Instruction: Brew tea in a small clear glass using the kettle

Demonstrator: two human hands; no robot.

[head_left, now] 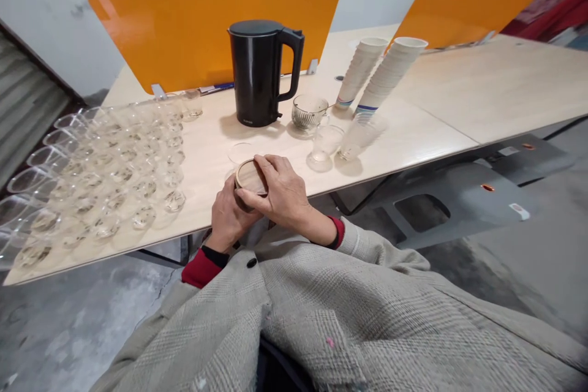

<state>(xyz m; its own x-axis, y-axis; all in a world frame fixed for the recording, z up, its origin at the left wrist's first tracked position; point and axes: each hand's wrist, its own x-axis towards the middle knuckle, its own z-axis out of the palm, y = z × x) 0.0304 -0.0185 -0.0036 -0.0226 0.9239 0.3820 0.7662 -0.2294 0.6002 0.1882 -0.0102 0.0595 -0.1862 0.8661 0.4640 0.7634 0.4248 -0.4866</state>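
Close to my body, at the table's front edge, I hold a round jar with a wooden lid (252, 177). My left hand (228, 215) wraps around its side, so most of the jar's body is hidden. From the right, my right hand (287, 193) grips the lid, its fingers and thumb over the rim. Just behind the jar stands a clear cup (240, 152). Farther back are a ribbed glass bowl (310, 114) with dark bits that look like tea leaves, and a black electric kettle (257, 73).
Rows of clear plastic cups (122, 174) with dark bits in their bottoms fill the table's left side. To the right stand a single clear cup (325, 146), stacked clear cups (361, 135) and two stacks of paper cups (388, 76). Orange dividers (197, 30) line the back; grey chairs (441, 208) stand right.
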